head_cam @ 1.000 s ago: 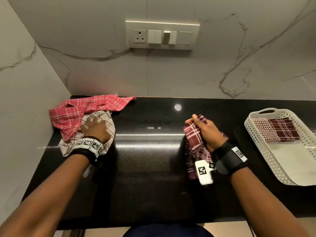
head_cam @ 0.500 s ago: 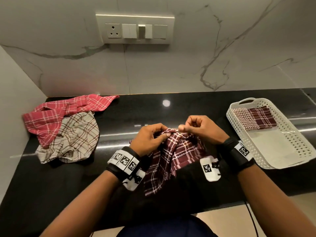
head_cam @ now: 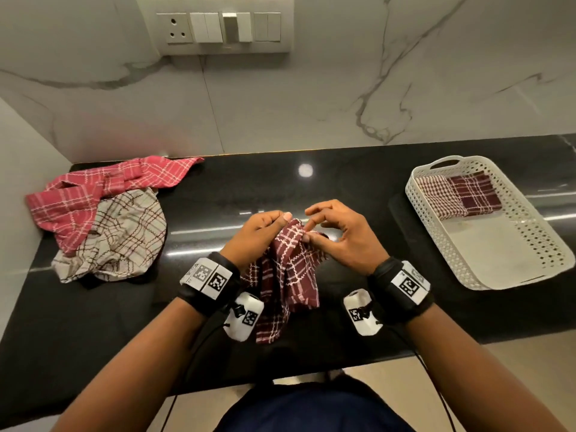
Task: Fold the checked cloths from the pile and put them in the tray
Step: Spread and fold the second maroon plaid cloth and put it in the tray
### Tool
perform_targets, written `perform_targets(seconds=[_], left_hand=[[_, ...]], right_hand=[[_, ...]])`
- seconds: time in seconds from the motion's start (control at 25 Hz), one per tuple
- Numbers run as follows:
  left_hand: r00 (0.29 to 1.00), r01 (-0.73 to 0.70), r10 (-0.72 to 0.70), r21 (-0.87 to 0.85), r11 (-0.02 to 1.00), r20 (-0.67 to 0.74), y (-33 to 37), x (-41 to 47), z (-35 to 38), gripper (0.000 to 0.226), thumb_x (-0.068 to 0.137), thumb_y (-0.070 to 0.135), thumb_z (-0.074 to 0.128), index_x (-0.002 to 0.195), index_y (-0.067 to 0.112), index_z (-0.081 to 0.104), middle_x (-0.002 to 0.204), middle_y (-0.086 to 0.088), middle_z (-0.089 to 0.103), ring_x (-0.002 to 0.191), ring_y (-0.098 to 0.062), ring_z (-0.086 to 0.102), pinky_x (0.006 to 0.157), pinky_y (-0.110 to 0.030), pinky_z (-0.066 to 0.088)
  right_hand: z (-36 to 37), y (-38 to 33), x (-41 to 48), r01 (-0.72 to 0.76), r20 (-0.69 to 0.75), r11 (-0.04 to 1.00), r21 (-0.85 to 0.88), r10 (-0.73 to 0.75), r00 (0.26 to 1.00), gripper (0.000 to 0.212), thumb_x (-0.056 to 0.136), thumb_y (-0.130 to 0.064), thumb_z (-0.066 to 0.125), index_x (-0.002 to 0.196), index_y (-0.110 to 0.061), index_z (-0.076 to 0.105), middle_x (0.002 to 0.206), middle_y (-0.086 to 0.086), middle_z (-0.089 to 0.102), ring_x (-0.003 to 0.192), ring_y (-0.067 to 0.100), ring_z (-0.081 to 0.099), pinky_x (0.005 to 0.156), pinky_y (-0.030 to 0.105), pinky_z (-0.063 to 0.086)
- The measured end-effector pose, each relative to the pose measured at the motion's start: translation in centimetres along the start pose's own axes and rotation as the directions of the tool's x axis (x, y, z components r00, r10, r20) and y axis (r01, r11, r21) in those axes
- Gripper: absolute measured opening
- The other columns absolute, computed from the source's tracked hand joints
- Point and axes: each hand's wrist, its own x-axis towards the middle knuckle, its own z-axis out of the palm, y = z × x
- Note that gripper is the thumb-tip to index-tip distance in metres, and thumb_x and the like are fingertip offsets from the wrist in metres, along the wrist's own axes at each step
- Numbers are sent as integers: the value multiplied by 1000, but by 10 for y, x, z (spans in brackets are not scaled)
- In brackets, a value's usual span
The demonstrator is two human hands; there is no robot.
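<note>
Left hand (head_cam: pixel 258 235) grips the top edge of a maroon checked cloth (head_cam: pixel 288 275), with the thumb pressed over the fabric against curled fingers. Right hand (head_cam: pixel 343 241) pinches the same edge just beside it, between the thumb and one finger. Its other fingers arch loosely above and hold nothing.

From the head camera, the cloth is bunched and unfolded. It trails from the two hands down between the wrists toward the near edge of the black counter (head_cam: pixel 93 307). Whether its lower end lies on the counter or hangs just above it is hard to tell.

Each wrist carries a black band with printed square markers, the left band (head_cam: pixel 207 277) and the right band (head_cam: pixel 405 285). A small white marked block (head_cam: pixel 244 316) sits under the left wrist, touching the cloth's side. A second white block (head_cam: pixel 361 311) sits under the right wrist, apart from the cloth.

The pile lies well to the left, against the corner of the wall. A red checked cloth (head_cam: pixel 103 188) is spread at the back, and a beige checked cloth (head_cam: pixel 124 238) is crumpled in front, overlapping it.

A white perforated tray (head_cam: pixel 530 244) stands on the counter far to the right. At its far end two folded cloths lie side by side and touching, a pale checked one (head_cam: pixel 434 194) and a dark maroon one (head_cam: pixel 475 194).

Behind the counter rises a marble wall (head_cam: pixel 311 104) with a switch plate (head_cam: pixel 215 24) near the top.
</note>
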Motion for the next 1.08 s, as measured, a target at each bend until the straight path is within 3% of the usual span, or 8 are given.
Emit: perform_targets(seconds=[0.12,0.2,0.28,0.44,0.52,0.68,0.96,1.08], left_hand=[[991,-21,50,226,974,-121,12,12,21,28,100,25,54,93,1,64,85,-7,64,79,-18,59,80,-38,49],[886,-107,310,498,861,-344,17,9,42,10,97,21,59,95,13,64,90,1,64,80,-11,59,75,-26,49],[825,-183,441,571,800,-353,13,-3,66,9,95,31,60,91,22,61,81,9,61,71,-5,58,62,-18,46],[999,6,-27,687,727,20,-34,-19,134,31,89,49,63,100,20,65,91,5,67,83,-9,63,74,-30,52],[983,167,-162,763,625,-83,-59,-18,154,50,85,48,69,117,12,56,114,-4,58,104,-20,59,91,-36,48],[890,402,-92,672,622,-447,-80,-11,165,52,84,34,71,123,14,44,123,-7,43,110,-26,50,98,-40,45],[843,357,-5,553,753,-538,-75,-30,154,12,91,10,57,102,15,60,91,-2,63,81,-16,61,80,-35,51],[793,298,12,406,864,-609,-55,-39,142,12,97,13,53,104,23,54,82,0,64,71,-14,61,66,-31,50]], right_hand=[[-20,3,0,30,-65,998,52,-26,998,8,94,-22,67,91,-14,66,95,-5,70,91,11,67,84,35,55],[-35,13,-6,-22,-77,996,91,29,997,17,99,-25,57,85,-17,61,78,-2,69,72,15,66,73,39,54],[-42,28,-14,-76,-26,995,59,78,997,18,100,-27,54,85,-19,60,74,-2,69,69,15,65,70,36,54],[-46,79,-31,-221,207,973,-70,231,951,14,88,-5,67,101,-7,70,94,7,72,90,21,68,88,40,52],[-49,106,-47,-203,327,961,-189,256,910,32,80,-2,70,112,-7,68,111,8,69,106,20,64,100,33,47],[-42,134,-70,-98,209,958,-271,158,965,52,78,-14,77,127,-18,61,122,4,54,118,19,51,105,28,40],[-17,125,-40,26,44,942,-335,-12,999,33,83,-11,73,116,-12,69,130,13,58,124,29,50,107,40,41],[-29,120,-37,80,49,990,-114,-74,996,13,85,-6,71,98,-7,72,99,8,72,95,23,65,90,44,52]])
